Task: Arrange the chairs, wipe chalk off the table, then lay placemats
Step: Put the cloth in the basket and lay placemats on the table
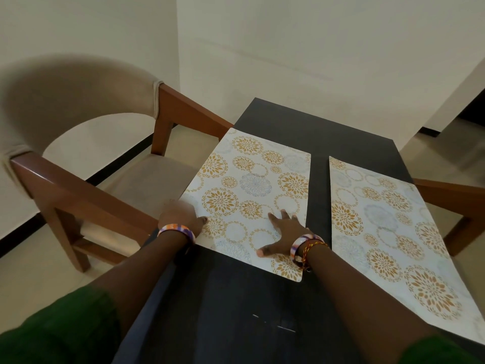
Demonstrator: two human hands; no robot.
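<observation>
Pressing on the left placemat (pixel 252 190) is done by both hands: the right hand (pixel 284 232) lies flat with fingers spread apart, while the left hand (pixel 181 212) rests at the mat's left edge, its fingers blurred, so their state cannot be told. Faint chalk marks (pixel 273 324) are seen nearer on the dark counter (pixel 223 298). The mat overhangs the counter edge toward the chair (pixel 78 179); if pushed unevenly, it could be slid off or skewed against the right placemat (pixel 393 232).
</observation>
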